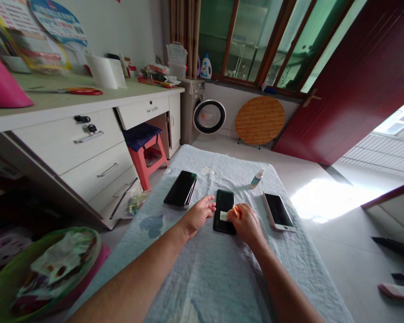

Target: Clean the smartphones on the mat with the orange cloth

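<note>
A dark green phone (224, 202) lies face down in the middle of a pale blue towel (222, 264). My right hand (245, 220) is closed, pinching a small white pad (224, 216) against the phone's lower half. My left hand (199, 214) rests on the towel at the phone's left edge, fingers stretched out and touching it. A stack of two black phones (181, 189) lies to the left. A white phone with a dark screen (278, 211) lies to the right. A small spray bottle (257, 178) lies on its side beyond the green phone.
A white desk with drawers (87, 148) and a red stool (144, 150) stand on the left. A green basin of rubbish (6, 278) sits at the lower left. A washing machine (202, 114), a round wooden board (260, 120) and a dark red door (353, 80) are behind.
</note>
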Demonstrator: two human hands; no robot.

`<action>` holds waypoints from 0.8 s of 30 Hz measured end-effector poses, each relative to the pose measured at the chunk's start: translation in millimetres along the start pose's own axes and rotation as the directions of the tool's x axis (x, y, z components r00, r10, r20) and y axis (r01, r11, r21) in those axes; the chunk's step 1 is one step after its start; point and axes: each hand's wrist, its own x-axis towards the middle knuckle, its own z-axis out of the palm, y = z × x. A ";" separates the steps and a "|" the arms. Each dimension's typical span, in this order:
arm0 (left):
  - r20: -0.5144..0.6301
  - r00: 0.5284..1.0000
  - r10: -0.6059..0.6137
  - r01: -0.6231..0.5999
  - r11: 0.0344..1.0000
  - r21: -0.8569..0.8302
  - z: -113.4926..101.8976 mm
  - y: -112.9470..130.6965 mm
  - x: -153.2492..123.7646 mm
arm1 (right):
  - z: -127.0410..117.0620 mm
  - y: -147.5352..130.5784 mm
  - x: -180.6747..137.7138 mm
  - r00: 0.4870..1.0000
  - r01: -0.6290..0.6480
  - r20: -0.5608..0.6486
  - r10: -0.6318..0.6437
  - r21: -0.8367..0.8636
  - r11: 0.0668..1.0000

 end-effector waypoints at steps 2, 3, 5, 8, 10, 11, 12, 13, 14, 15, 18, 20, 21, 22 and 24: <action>-0.026 1.000 -0.011 0.009 0.997 -0.081 -1.1 -0.4 1.4 | 0.2 0.0 -0.2 1.000 0.001 -0.001 -0.001 0.010 1.000; -0.035 0.999 -0.014 0.010 0.993 -0.115 -1.6 -0.8 1.9 | 0.2 0.0 -0.4 1.000 0.001 -0.001 -0.001 0.015 1.000; -0.051 0.999 -0.019 0.011 0.985 -0.170 -2.2 -1.1 2.3 | -0.4 0.0 -0.7 1.000 -0.002 0.001 0.002 0.026 1.000; -0.062 0.998 -0.028 0.012 0.967 -0.253 -1.7 -0.6 1.5 | -2.3 -1.1 -0.7 1.000 0.003 0.002 -0.004 0.053 0.999; -0.050 0.999 -0.018 0.001 0.945 -0.328 -0.7 0.3 0.6 | -3.7 -2.6 -0.4 1.000 0.019 0.002 -0.020 0.078 0.997; -0.039 0.999 -0.010 -0.005 0.931 -0.364 -0.1 0.7 0.2 | -4.2 -3.3 -0.2 1.000 0.028 0.002 -0.028 0.090 0.996; -0.026 1.000 -0.005 -0.006 0.918 -0.396 0.5 1.1 -0.2 | -4.7 -3.8 -0.1 0.999 0.035 0.002 -0.035 0.100 0.994; -0.014 1.000 -0.003 -0.003 0.907 -0.422 1.0 1.5 -0.6 | -4.9 -4.0 -0.1 0.999 0.038 0.002 -0.038 0.107 0.993; -0.002 1.000 -0.008 0.006 0.896 -0.444 1.4 1.9 -1.0 | -4.9 -3.7 -0.1 0.999 0.035 0.003 -0.035 0.113 0.993; 0.009 1.000 -0.015 0.017 0.886 -0.464 1.6 2.3 -1.4 | -4.8 -2.9 -0.1 1.000 0.026 0.004 -0.027 0.120 0.992; 0.053 0.998 -0.017 0.042 0.848 -0.528 1.3 3.5 -2.1 | -3.9 1.8 -0.6 1.000 -0.011 0.017 0.008 0.177 0.984; 0.102 0.995 -0.001 0.058 0.825 -0.561 0.5 4.2 -2.4 | -3.7 4.6 -0.8 1.000 -0.025 0.019 0.021 0.249 0.968; 0.133 0.991 0.007 0.071 0.815 -0.575 0.2 4.6 -2.5 | -4.0 5.1 -0.8 1.000 -0.022 0.010 0.020 0.285 0.958; 0.164 0.986 0.014 0.086 0.804 -0.588 -0.1 5.0 -2.7 | -4.8 4.8 -0.7 1.000 -0.014 -0.005 0.016 0.314 0.949; 0.217 0.976 0.024 0.115 0.786 -0.607 0.2 5.7 -3.6 | -7.8 1.9 -0.6 0.999 0.000 -0.044 0.015 0.339 0.941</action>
